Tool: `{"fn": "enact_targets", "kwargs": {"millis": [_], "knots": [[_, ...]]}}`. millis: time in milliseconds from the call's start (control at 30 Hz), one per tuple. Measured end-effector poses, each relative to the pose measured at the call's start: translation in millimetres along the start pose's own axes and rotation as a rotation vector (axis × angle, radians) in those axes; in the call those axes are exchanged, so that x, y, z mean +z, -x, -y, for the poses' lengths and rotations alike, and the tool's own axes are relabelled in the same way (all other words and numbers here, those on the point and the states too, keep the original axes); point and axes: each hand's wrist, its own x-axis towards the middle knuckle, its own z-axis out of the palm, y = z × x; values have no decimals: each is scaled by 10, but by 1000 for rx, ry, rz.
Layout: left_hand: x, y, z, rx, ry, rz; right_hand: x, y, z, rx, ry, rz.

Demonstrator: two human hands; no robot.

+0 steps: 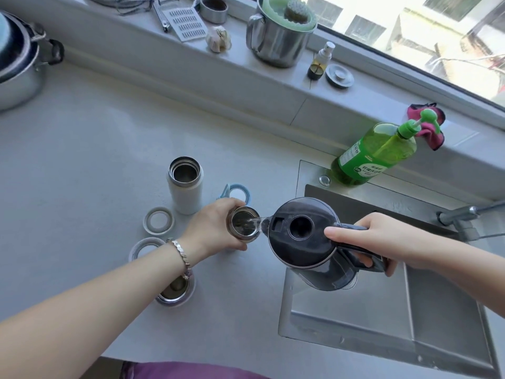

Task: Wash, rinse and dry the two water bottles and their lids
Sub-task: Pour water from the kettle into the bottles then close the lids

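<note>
Head view: the left hand (216,225) wraps around an open steel bottle (244,224) standing on the counter (82,160) near centre. At its 3 o'clock, the right hand (382,242) grips the handle of a dark kettle (303,236), tilted, with water streaming into the bottle. A white bottle (185,184) stands uncapped at 10 o'clock; a blue lid (236,192) lies just behind the hand.

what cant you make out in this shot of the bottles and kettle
Head view, the only one:
- Bottle in the left hand: body hidden by the hand, only the open mouth shows.
- Metal part under the left wrist: half covered by the bracelet, so unclear what it is.
- Green soap bottle label: too small to read.
- Kettle water level: lid hides it.
</note>
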Motion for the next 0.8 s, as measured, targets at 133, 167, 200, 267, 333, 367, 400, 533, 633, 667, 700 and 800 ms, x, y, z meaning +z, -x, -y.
{"fn": "enact_targets", "kwargs": {"millis": [133, 167, 200, 267, 333, 367, 400, 533, 633, 667, 700, 800], "knots": [[-11, 9, 6, -9, 28, 0, -37, 38, 39, 4, 33, -2], [-16, 14, 6, -10, 29, -1, -46, 48, 55, 7, 40, -2], [-23, 17, 10, -10, 27, -1, -53, 58, 75, 10, 48, -2], [-33, 19, 20, -8, 19, -2, -64, 67, 111, 12, 65, -3], [-39, 20, 26, -8, 16, -1, -68, 68, 137, 11, 74, -5], [-39, 19, 28, -8, 20, 0, -70, 66, 146, 10, 73, -4], [-39, 19, 27, -8, 25, 2, -73, 65, 154, 10, 71, -4], [-42, 16, 30, -6, 35, 5, -85, 68, 197, 14, 85, -6], [-44, 10, 34, -6, 28, 9, -84, 67, 210, 10, 102, 0], [-45, 11, 32, -5, 27, 11, -88, 75, 217, 10, 105, 1], [-45, 10, 33, -4, 26, 13, -94, 84, 222, 11, 105, 0], [-41, 11, 37, -2, 21, 14, -122, 106, 235, 21, 110, 1]]}}
